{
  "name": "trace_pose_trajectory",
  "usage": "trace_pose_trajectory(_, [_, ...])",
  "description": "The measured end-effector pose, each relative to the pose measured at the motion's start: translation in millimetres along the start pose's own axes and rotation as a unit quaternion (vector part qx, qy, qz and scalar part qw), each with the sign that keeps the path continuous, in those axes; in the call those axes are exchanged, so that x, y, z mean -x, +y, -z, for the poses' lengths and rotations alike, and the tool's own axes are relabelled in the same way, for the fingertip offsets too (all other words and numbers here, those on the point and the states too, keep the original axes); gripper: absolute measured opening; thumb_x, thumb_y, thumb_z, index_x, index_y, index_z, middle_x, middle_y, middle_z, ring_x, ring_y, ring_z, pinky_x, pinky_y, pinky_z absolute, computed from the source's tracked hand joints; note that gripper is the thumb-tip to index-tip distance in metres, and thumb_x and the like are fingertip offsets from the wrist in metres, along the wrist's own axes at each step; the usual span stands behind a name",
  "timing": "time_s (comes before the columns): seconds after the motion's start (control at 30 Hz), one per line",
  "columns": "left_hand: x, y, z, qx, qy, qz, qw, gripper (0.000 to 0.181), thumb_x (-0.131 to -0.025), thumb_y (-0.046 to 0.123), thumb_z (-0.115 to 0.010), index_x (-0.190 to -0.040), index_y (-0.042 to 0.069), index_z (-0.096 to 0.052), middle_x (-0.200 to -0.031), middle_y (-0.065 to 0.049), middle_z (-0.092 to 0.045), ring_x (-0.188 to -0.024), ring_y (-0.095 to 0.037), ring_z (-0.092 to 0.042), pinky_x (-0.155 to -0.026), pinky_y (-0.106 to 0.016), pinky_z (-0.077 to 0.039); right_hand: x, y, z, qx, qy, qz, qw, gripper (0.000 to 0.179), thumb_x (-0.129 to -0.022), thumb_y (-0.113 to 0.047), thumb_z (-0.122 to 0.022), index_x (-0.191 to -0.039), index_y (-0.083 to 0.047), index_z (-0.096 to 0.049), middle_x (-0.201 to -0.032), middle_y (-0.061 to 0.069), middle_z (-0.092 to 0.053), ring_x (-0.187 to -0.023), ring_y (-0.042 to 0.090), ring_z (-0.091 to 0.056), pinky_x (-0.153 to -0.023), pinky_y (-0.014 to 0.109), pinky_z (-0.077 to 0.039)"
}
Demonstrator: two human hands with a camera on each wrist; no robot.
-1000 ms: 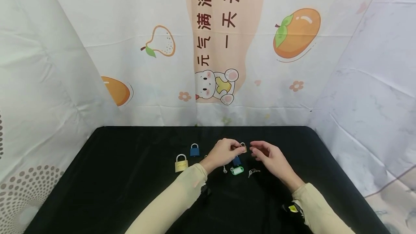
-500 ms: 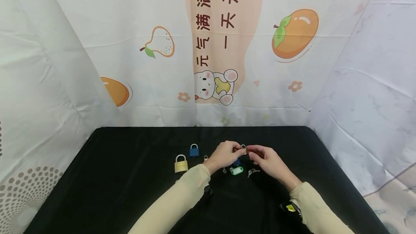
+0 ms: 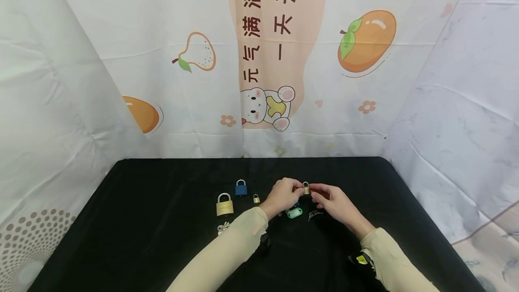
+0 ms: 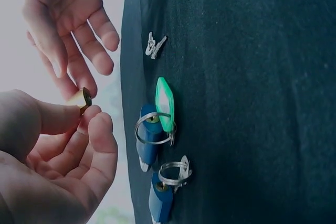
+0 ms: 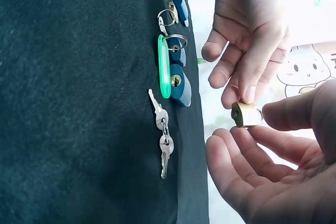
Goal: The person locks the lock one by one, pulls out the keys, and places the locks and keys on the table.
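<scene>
Thumb and fingers of my left hand pinch a small brass padlock above the black table. Its keyhole end faces the wrist cameras. My right hand is just right of it, fingers fairly straight; a fingertip appears to touch the lock, while in the left wrist view the thumb stands a little apart. Below the hands lie blue padlocks, a green key tag on a ring, and a pair of small keys. In the head view the left hand hides part of the blue padlocks.
On the left side of the black table stand a large brass padlock, a blue padlock and a tiny brass padlock. More keys lie beside my left sleeve. A printed curtain hangs behind the table.
My right hand has moved left from a gap beside the padlock until its fingertips meet it. My left hand has shifted slightly right and down with the lock, uncovering the tiny padlock and keys.
</scene>
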State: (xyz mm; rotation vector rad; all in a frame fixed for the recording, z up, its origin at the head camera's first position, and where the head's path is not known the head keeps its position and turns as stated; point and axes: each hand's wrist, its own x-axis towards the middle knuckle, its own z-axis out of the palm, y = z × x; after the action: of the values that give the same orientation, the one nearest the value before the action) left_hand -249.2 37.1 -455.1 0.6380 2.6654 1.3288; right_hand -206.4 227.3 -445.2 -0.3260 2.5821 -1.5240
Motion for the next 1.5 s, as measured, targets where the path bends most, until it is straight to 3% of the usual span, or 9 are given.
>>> trace_pose_trajectory(0.3, [-2.1, 6.8, -9.4, -0.014, -0.008, 0.035, 0.9992, 0.017, -0.101, 0.011, -0.063, -0.111, 0.011, -0.077, -0.100, 0.004, -0.072, -0.073, -0.008, -0.056, -0.071, -0.027, -0.046, -1.5, 6, 1, -0.002, 0.015, -0.034, 0.9993, 0.039, -0.105, -0.006, -0.053, -0.140, 0.012, -0.050, -0.133, 0.030, -0.058, -0.110, 0.038, -0.065, -0.085, 0.034, -0.057])
trace_pose_trajectory(0.67, [-3.5, 5.5, -16.1, 0.002, -0.048, 0.044, 0.9979, 0.021, -0.104, 0.009, -0.057, -0.115, 0.007, -0.074, -0.088, 0.001, -0.066, -0.059, -0.009, -0.053, -0.057, -0.023, -0.042, -2.2, 15, 2, -0.017, -0.002, -0.057, 0.9982, 0.040, -0.106, -0.007, -0.053, -0.140, 0.013, -0.049, -0.136, 0.031, -0.055, -0.112, 0.037, -0.064, -0.087, 0.039, -0.057])
trace_pose_trajectory(1.03, [-5.4, 5.3, -20.0, -0.044, -0.066, 0.032, 0.9963, 0.021, -0.103, 0.010, -0.057, -0.108, 0.010, -0.077, -0.080, 0.005, -0.061, -0.063, -0.011, -0.051, -0.064, -0.025, -0.042, -4.2, 24, 1, -0.003, -0.007, -0.073, 0.9973, 0.038, -0.106, -0.007, -0.052, -0.137, 0.013, -0.052, -0.129, 0.028, -0.060, -0.097, 0.027, -0.064, -0.075, 0.035, -0.056])
trace_pose_trajectory(1.33, [-3.2, 7.1, -20.0, -0.037, -0.080, 0.035, 0.9955, 0.020, -0.104, 0.009, -0.056, -0.104, 0.006, -0.076, -0.083, 0.002, -0.064, -0.064, -0.010, -0.051, -0.065, -0.024, -0.041, -3.6, 23, -1, 0.014, -0.013, -0.077, 0.9968, 0.038, -0.106, -0.006, -0.050, -0.137, 0.015, -0.051, -0.128, 0.028, -0.060, -0.095, 0.025, -0.063, -0.074, 0.036, -0.056])
trace_pose_trajectory(1.5, [-1.3, 9.4, -18.4, -0.031, -0.084, 0.033, 0.9954, 0.021, -0.104, 0.008, -0.055, -0.110, 0.004, -0.075, -0.087, 0.001, -0.066, -0.065, -0.010, -0.052, -0.066, -0.024, -0.043, -2.3, 22, -3, 0.040, -0.016, -0.062, 0.9971, 0.038, -0.105, -0.006, -0.052, -0.136, 0.015, -0.052, -0.132, 0.030, -0.058, -0.094, 0.025, -0.064, -0.071, 0.034, -0.054])
